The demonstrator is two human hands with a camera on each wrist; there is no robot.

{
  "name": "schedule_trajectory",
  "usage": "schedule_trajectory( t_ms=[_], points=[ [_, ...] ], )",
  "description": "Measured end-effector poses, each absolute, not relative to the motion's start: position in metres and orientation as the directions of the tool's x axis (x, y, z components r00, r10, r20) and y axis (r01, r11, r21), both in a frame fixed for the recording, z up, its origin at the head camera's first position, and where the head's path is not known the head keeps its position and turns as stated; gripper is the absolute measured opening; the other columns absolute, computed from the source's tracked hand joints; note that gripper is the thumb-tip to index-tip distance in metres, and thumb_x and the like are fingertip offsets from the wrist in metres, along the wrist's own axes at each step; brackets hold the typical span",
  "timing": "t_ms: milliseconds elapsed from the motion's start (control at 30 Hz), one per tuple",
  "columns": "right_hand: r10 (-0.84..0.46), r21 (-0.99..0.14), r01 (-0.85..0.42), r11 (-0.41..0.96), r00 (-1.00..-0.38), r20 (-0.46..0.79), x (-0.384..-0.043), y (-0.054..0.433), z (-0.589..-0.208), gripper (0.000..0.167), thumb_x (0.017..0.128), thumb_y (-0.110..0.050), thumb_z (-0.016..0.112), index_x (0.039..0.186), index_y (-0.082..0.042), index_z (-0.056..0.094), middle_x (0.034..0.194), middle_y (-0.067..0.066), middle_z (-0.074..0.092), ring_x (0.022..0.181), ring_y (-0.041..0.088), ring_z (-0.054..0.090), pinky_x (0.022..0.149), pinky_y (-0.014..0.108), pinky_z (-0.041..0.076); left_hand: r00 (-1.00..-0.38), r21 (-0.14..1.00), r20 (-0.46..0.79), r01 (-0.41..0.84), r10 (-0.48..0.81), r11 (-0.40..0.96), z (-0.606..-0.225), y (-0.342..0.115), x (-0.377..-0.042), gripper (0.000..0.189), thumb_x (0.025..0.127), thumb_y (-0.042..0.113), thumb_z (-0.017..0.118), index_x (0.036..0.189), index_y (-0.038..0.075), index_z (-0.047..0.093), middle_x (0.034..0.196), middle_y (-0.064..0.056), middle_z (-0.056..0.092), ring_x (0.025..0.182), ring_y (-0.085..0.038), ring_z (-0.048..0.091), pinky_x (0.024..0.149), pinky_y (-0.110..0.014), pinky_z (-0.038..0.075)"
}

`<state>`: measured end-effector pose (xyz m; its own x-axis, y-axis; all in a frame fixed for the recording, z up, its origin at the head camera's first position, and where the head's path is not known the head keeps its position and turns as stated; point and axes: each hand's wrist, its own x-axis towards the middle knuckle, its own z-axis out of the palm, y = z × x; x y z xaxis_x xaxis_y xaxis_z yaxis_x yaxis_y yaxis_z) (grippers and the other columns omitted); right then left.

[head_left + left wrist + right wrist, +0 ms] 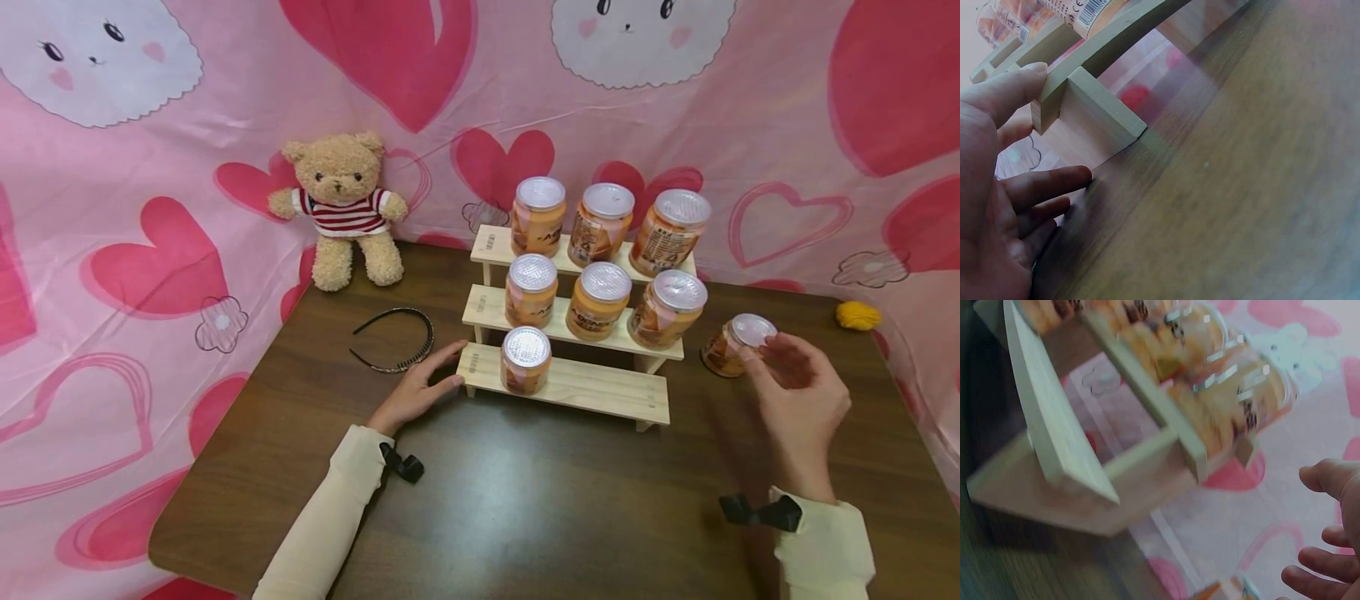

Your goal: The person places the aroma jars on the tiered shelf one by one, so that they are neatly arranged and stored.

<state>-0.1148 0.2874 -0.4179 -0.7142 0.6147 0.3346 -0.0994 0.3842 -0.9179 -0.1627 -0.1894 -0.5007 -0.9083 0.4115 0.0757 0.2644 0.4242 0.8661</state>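
Note:
My left hand (418, 387) is at the left end of the lowest step of a wooden display stand (600, 392), its thumb and forefinger touching the step's end. In the left wrist view the thumb (1019, 87) lies against the board's corner, while the other fingers spread low by the tabletop. My right hand (806, 400) is beside a lone jar (723, 352) with a silver lid and orange-brown label, right of the stand. Thumb and fingers are spread apart at the lid. In the right wrist view the jar (1222, 590) shows only at the bottom edge, apart from the fingers.
On the lowest step stands one similar jar (525, 371); three more fill the middle step (480, 307) and three the top step (491, 242). A black headband (427, 342) lies left of the stand. Behind it sits a teddy bear (345, 212). A yellow bundle (857, 316) lies far right.

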Motion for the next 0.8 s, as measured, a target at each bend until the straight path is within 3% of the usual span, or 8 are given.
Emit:
schedule_trajectory(
  t_ms=[367, 567, 800],
  points=[
    [0.682, -0.931, 0.026, 0.364, -0.689, 0.247, -0.132, 0.314, -0.43, 0.036, 0.077, -0.02, 0.087, 0.11, -0.018, 0.073, 0.091, -0.024, 0.064, 0.085, -0.008, 0.061, 0.072, 0.001, 0.045, -0.909, 0.874, 0.068, 0.253, 0.411, 0.415, -0.5, -0.188, -0.163, 0.058, 0.1, 0.028, 0.062, 0.154, 0.023, 0.041, 0.157, -0.007, 0.046, 0.14, -0.032, 0.049, 0.113, -0.058, 0.037],
    [0.694, -0.939, 0.108, 0.326, -0.702, 0.16, -0.142, 0.322, -0.439, 0.046, 0.077, -0.023, 0.086, 0.119, -0.025, 0.068, 0.101, -0.023, 0.061, 0.09, -0.008, 0.058, 0.077, 0.003, 0.044, -0.91, 0.872, 0.074, 0.258, 0.408, 0.417, -0.5, -0.188, -0.162, 0.058, 0.1, 0.029, 0.062, 0.154, 0.024, 0.041, 0.157, -0.007, 0.046, 0.14, -0.032, 0.049, 0.113, -0.058, 0.038],
    [0.686, -0.932, 0.245, 0.268, -0.728, 0.005, -0.15, 0.326, -0.448, 0.063, 0.081, -0.029, 0.084, 0.138, -0.027, 0.056, 0.119, -0.021, 0.056, 0.116, 0.001, 0.057, 0.103, 0.013, 0.044, -0.909, 0.872, 0.072, 0.257, 0.41, 0.417, -0.5, -0.188, -0.163, 0.058, 0.1, 0.027, 0.062, 0.154, 0.023, 0.041, 0.157, -0.007, 0.046, 0.14, -0.032, 0.049, 0.113, -0.058, 0.037]
  ],
)
